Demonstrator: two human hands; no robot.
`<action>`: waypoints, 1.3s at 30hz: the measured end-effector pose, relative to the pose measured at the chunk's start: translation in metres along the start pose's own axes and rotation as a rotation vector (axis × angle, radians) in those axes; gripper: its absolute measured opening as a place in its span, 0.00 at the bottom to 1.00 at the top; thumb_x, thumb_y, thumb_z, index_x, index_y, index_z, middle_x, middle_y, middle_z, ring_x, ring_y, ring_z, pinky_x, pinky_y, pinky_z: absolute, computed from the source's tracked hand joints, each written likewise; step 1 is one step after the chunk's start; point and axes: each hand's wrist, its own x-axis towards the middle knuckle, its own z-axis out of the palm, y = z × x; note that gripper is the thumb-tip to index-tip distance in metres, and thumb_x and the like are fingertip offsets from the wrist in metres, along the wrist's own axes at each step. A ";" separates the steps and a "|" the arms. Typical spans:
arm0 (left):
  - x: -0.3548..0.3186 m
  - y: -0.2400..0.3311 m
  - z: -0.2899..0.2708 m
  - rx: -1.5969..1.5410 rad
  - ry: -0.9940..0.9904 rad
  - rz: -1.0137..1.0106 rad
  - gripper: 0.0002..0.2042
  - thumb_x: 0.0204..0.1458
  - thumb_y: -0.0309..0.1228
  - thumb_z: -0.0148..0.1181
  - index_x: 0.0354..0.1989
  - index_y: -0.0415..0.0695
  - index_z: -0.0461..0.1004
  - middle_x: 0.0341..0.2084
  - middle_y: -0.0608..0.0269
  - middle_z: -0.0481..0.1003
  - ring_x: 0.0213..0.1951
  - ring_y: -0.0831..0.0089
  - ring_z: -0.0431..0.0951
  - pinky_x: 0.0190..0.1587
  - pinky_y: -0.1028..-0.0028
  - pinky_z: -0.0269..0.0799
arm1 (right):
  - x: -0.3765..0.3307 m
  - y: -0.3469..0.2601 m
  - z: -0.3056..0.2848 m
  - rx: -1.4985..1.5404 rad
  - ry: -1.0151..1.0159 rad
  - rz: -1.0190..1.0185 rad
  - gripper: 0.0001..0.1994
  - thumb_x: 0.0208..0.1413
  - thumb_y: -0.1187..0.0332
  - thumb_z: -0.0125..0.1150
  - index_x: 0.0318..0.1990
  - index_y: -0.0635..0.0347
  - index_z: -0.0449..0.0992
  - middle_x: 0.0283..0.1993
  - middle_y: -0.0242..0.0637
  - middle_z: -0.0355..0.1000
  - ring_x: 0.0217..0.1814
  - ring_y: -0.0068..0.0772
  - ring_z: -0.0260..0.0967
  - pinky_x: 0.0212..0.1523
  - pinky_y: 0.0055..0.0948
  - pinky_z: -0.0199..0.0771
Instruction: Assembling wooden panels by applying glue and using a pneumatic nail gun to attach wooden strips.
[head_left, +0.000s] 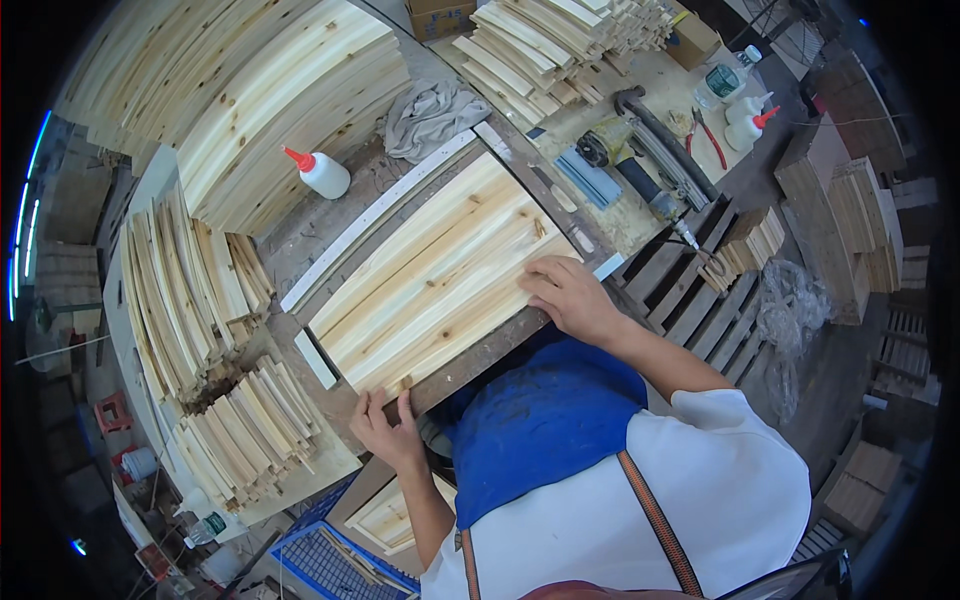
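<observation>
Both hands press on a panel of curved wooden slats [440,270] on the workbench [320,225]: left hand [385,425] at its near corner, right hand [570,295] flat on its right end; a glue bottle [318,172] stands behind

Panel of curved wooden slats [440,270]: pale softwood with reddish grain streaks and small knots, several arched strips laid edge to edge, forming one gently bowed sheet. It lies flat on the workbench, running diagonally from lower left to upper right. Left hand [385,425] presses its near lower corner; right hand [570,295] rests flat on its right end.
</observation>
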 end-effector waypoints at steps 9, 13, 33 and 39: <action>0.025 -0.002 0.008 0.019 0.043 0.017 0.19 0.47 0.34 0.79 0.46 0.44 0.82 0.53 0.52 0.77 0.56 0.51 0.74 0.59 0.56 0.69 | 0.020 0.015 0.006 -0.028 0.026 -0.056 0.18 0.48 0.67 0.73 0.49 0.57 0.81 0.53 0.41 0.76 0.57 0.47 0.74 0.58 0.41 0.75; 0.027 -0.006 0.011 0.021 0.050 0.019 0.19 0.47 0.35 0.79 0.46 0.44 0.82 0.53 0.53 0.77 0.55 0.52 0.74 0.59 0.57 0.69 | 0.021 0.018 0.005 -0.023 0.048 -0.069 0.18 0.48 0.66 0.72 0.47 0.58 0.81 0.53 0.41 0.76 0.58 0.47 0.73 0.58 0.42 0.75; 0.024 0.010 0.017 -0.015 0.175 0.026 0.26 0.39 0.36 0.84 0.47 0.46 0.79 0.50 0.55 0.78 0.54 0.53 0.76 0.57 0.58 0.70 | 0.211 0.012 0.073 2.081 -0.400 0.947 0.32 0.69 0.46 0.56 0.60 0.73 0.71 0.53 0.47 0.77 0.55 0.39 0.76 0.61 0.37 0.77; 0.022 0.013 0.021 -0.068 0.181 0.015 0.26 0.37 0.39 0.84 0.45 0.46 0.79 0.46 0.56 0.79 0.50 0.54 0.77 0.54 0.59 0.71 | 0.300 -0.008 0.124 2.391 -0.319 1.203 0.34 0.69 0.46 0.57 0.61 0.76 0.66 0.58 0.56 0.71 0.57 0.48 0.74 0.61 0.38 0.78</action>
